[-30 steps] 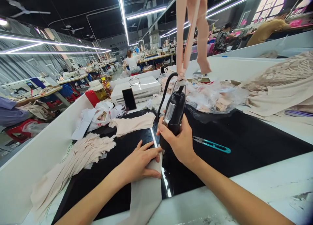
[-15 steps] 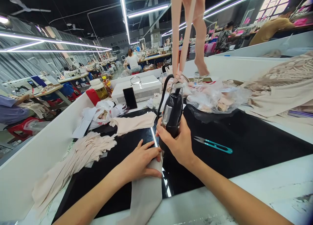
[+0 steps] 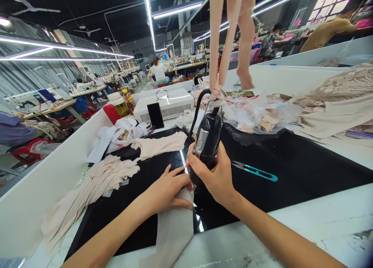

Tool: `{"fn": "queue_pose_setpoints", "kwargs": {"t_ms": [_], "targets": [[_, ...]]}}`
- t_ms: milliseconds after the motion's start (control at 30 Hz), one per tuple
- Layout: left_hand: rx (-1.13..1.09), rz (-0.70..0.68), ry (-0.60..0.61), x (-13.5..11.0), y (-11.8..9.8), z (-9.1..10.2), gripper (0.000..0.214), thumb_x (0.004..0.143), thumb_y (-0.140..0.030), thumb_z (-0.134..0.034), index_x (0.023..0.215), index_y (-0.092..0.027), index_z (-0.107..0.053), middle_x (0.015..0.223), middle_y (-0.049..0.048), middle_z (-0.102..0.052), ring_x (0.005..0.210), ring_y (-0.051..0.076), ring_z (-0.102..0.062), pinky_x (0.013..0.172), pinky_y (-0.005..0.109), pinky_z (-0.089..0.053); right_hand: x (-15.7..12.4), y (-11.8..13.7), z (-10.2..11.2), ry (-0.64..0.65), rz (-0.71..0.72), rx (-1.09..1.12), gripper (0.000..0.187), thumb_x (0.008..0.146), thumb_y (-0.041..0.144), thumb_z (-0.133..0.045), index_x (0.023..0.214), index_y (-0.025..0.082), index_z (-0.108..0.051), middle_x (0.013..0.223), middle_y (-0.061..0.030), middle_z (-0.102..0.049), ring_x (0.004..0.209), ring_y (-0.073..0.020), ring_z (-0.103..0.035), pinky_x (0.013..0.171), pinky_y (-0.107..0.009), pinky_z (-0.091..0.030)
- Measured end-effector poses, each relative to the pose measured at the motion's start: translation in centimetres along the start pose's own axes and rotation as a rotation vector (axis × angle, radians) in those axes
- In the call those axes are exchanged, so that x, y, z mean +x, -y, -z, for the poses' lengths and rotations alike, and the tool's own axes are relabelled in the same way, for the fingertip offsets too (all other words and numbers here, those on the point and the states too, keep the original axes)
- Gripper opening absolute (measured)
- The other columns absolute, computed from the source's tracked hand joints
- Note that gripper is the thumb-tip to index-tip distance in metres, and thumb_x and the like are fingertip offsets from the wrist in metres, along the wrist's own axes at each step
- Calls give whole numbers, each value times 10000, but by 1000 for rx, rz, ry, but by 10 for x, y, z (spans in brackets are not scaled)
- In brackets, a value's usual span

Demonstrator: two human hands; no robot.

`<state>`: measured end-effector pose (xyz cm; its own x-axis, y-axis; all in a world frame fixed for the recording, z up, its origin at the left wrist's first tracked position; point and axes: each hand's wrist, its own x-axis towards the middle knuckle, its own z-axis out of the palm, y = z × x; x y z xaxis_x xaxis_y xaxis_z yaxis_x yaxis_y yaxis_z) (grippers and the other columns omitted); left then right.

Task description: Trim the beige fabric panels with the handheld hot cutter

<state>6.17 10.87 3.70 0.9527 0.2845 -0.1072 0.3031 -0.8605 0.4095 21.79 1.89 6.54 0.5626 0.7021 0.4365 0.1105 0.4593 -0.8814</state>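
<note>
- Where the mat [image 3: 291, 170] meets the near edge of the table [image 3: 320, 217], a grey-beige strip [image 3: 171, 231] lies lengthwise, its near end hanging over that edge.
- Left hand [image 3: 167, 190]: flat on the far end of the strip, fingers stretched out and slightly apart, pressing down and clasping nothing.
- Right hand [image 3: 217, 174]: clamped round the lower body of a black tool [image 3: 207, 137], thumb on its near face.
- The tool stands upright, its foot at the far end of the strip and just beside the left fingertips. A black cable [image 3: 196, 112] loops from its top.
- Pink bands [image 3: 217, 38] hang from above and reach the top of the tool.
- Teal snips [image 3: 256, 172] lie on the mat, right of the right hand and apart from it.
- Left of the hands, a heap [image 3: 96, 182] of beige pieces spills along the mat's edge. A folded piece [image 3: 160, 144] lies farther off.
- Far side: a phone [image 3: 155, 115] leans against a white box [image 3: 169, 104]. A clear bag [image 3: 256, 118] of pieces sits to the right.
</note>
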Motion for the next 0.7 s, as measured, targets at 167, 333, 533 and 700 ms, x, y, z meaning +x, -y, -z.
{"fn": "queue_pose_setpoints", "kwargs": {"t_ms": [167, 333, 533, 700], "targets": [[-19, -8, -7, 0, 4, -4, 540, 856, -489, -908, 1306, -266, -708, 1433, 112, -676, 1547, 405, -418, 1294, 715, -213, -8, 3, 1, 36, -20, 83, 293, 801, 348, -788, 947, 285, -542, 806, 31, -636, 675, -177, -614, 631, -348, -585], [0, 22, -14, 1, 4, -4, 680, 831, -458, -934, 1430, -299, -654, 1553, 113, -591, 1505, 414, -457, 1258, 729, -300, -12, 3, -1, 55, 0, 50, 252, 799, 307, -764, 928, 278, -550, 820, 24, -634, 664, -172, -601, 621, -346, -574], [-33, -2, 5, 0, 2, 1, 591, 822, -430, -945, 1341, -270, -710, 1552, 113, -599, 1568, 423, -378, 1292, 691, -267, -14, 7, 1, 44, -38, 78, 280, 793, 331, -783, 937, 283, -548, 807, 27, -618, 674, -173, -583, 585, -330, -561], [-31, -25, 3, 0, 6, -2, 667, 828, -457, -939, 1411, -278, -669, 1561, 119, -590, 1576, 417, -369, 1287, 683, -281, -16, 7, 3, 32, -43, 100, 306, 785, 336, -808, 938, 280, -548, 808, 25, -601, 676, -170, -575, 553, -316, -550]]}}
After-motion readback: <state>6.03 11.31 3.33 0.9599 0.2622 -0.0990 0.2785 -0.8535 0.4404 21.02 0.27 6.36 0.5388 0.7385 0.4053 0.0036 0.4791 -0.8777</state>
